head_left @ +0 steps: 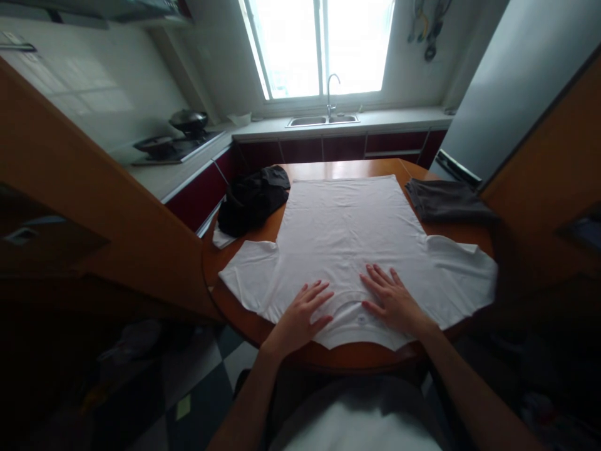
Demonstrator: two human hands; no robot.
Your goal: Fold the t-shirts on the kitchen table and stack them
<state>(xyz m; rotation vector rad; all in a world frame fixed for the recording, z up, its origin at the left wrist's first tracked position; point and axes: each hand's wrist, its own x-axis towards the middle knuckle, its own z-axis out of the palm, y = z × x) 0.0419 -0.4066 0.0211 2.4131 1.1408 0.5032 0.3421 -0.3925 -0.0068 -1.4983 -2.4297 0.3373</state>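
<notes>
A white T-shirt (350, 225) lies spread out on a brown wooden table (310, 358), its collar toward me and its hem at the far side. Both sleeves stretch out to the sides, and a small label shows inside the neckline. My left hand (304, 313) rests on the shirt just left of the collar, fingers spread. On the other side of the neckline my right hand (389, 299) lies flat on the fabric, its fingers apart too. Neither hand grips anything.
Dark crumpled clothes (253, 197) lie at the table's left, and a folded grey garment (448, 200) at its right. Beyond are a counter with a sink (323, 120) and a stove (178, 149) with pans. A fridge (521, 81) stands at the right.
</notes>
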